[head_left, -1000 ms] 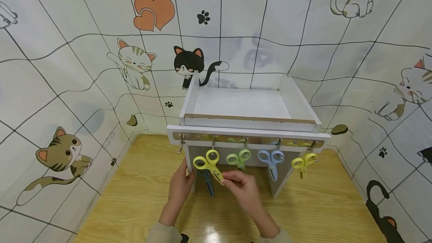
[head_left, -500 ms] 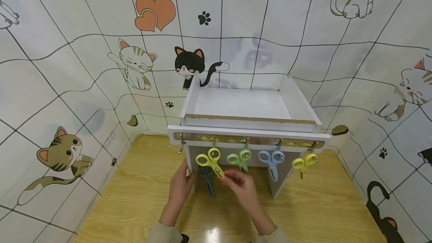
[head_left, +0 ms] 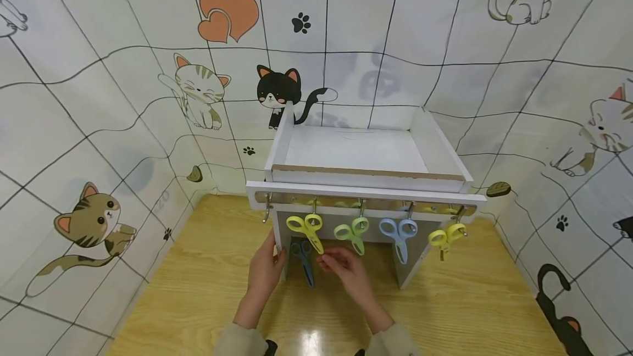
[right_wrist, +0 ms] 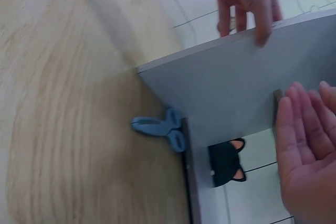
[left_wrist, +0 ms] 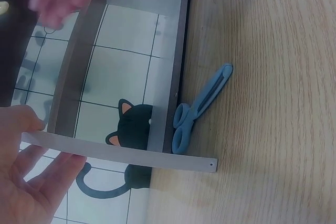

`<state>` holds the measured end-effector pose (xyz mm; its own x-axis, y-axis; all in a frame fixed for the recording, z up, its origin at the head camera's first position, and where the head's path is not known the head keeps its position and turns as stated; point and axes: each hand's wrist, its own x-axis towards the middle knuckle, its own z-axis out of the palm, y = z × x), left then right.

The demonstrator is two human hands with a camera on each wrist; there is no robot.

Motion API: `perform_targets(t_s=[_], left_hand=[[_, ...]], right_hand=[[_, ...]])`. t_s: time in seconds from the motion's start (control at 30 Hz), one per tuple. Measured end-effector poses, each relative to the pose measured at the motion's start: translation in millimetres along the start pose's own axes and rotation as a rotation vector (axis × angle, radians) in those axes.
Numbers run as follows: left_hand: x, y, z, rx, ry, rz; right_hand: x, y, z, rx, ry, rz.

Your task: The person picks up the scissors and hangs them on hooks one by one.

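Observation:
My left hand (head_left: 264, 268) grips the left side panel (right_wrist: 220, 80) of a white stand, thumb on one face and fingers on the other. My right hand (head_left: 348, 273) is just beside the blade tip of yellow scissors (head_left: 311, 233). In the right wrist view its fingers (right_wrist: 304, 129) are extended and hold nothing. The yellow scissors hang by one handle loop from a hook on the stand's front rail (head_left: 366, 191). Blue scissors (left_wrist: 205, 98) lie on the table under the stand, their handles against its low crossbar.
Green scissors (head_left: 355, 239), light blue scissors (head_left: 401, 249) and another yellow pair (head_left: 443, 242) hang further right on the rail. A bare hook (head_left: 267, 213) is at its left end. The stand's top is a shallow tray (head_left: 356, 173). Cat-patterned wall covering (head_left: 376, 26) surrounds the wooden table (head_left: 475, 301).
The right hand has let go of the yellow scissors' blades, which now hang more upright and slightly further right. The left hand stays on the panel.

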<state>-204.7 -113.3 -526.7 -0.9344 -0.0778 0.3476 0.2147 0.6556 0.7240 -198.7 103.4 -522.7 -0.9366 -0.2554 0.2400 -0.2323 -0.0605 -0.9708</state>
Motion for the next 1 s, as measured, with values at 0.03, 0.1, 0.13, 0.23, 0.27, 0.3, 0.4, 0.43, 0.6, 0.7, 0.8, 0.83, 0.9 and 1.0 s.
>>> perform_targets(t_s=[0.03, 0.1, 0.13, 0.23, 0.27, 0.3, 0.4, 0.43, 0.6, 0.7, 0.8, 0.83, 0.9, 1.0], left_hand=[[0.4, 0.3, -0.2, -0.005, -0.003, -0.001], [1.0, 0.5, -0.3, -0.009, -0.010, -0.005], [1.3, 0.7, -0.3, -0.013, -0.011, -0.008], [2.0, 1.1, -0.3, -0.018, -0.011, -0.012], [2.1, 1.4, -0.3, -0.019, -0.011, -0.012], [2.1, 1.6, -0.4, -0.021, -0.009, -0.011], [1.7, 2.4, -0.7, -0.023, -0.006, -0.013], [1.5, 2.4, -0.8, -0.024, -0.004, -0.015], [0.7, 1.8, -1.8, -0.020, -0.010, -0.018], [0.9, 1.6, -2.1, -0.022, -0.012, -0.016], [1.4, 1.3, -1.8, -0.023, 0.003, -0.013], [1.5, 1.2, -1.7, -0.023, 0.008, -0.012], [1.2, 0.6, -1.1, -0.019, 0.013, -0.004], [0.8, -0.5, -1.1, -0.023, 0.012, -0.012]], right_hand=[[2, 3, 0.1, -0.011, 0.000, 0.033], [5, 11, 0.8, -0.036, -0.002, 0.099], [7, 15, 1.4, -0.050, 0.001, 0.129], [12, 27, 4.7, -0.112, 0.025, 0.197], [13, 31, 6.1, -0.149, 0.035, 0.209], [13, 34, 7.5, -0.187, 0.046, 0.224], [15, 45, 11.8, -0.322, 0.059, 0.242], [15, 48, 13.2, -0.365, 0.053, 0.246], [15, 64, 23.2, -0.578, 0.000, 0.282], [15, 71, 30.4, -0.651, -0.042, 0.320], [15, 75, 35.7, -0.747, -0.052, 0.294], [15, 77, 37.0, -0.786, -0.049, 0.282], [15, 80, 38.4, -0.862, -0.042, 0.241], [14, 84, 38.8, -0.921, -0.052, 0.200]])
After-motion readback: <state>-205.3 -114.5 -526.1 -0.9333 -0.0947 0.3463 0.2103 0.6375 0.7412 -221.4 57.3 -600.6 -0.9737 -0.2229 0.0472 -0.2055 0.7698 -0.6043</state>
